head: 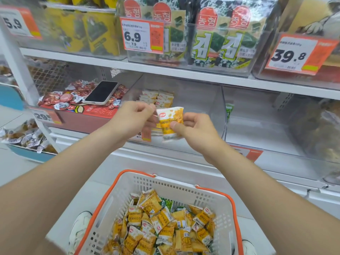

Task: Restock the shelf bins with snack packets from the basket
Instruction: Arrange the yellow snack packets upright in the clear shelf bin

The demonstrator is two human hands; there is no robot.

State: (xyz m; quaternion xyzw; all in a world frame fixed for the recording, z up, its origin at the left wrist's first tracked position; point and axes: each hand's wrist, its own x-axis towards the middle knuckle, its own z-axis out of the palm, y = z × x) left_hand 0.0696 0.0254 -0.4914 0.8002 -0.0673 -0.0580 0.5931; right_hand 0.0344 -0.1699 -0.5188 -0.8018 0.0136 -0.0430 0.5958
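While your right hand (195, 128) grips a yellow-and-white snack packet (170, 122) by its lower right part, thumb pressed across the front and the other fingers (191, 117) curled round the edge, your left hand (136, 113) is up at the packet's top left corner with its fingers curled tight. They seem to pinch that corner, though blur there makes the contact hard to confirm. You hold the packet roughly upright in the air, in front of the clear shelf bin (198, 96) on the middle shelf, above the basket (184, 192) and not yet inside the bin. At the back left of that bin stands a small stack of matching packets (156, 98). The basket, white with an orange rim and handles, sits low between your forearms and holds a loose heap of yellow packets (161, 227) with a few green ones mixed in. Your white shoe (79, 230) shows just left of it. Left of the clear bin, a red tray (95, 112) is piled with small red foil snacks, and a phone (101, 92) lies screen up on top of them. In the next bin to the right, a green packet (229, 112) sits against the left wall. On the shelf above stand seaweed packs (220, 39) behind an orange price tag (141, 35) reading 6.9.
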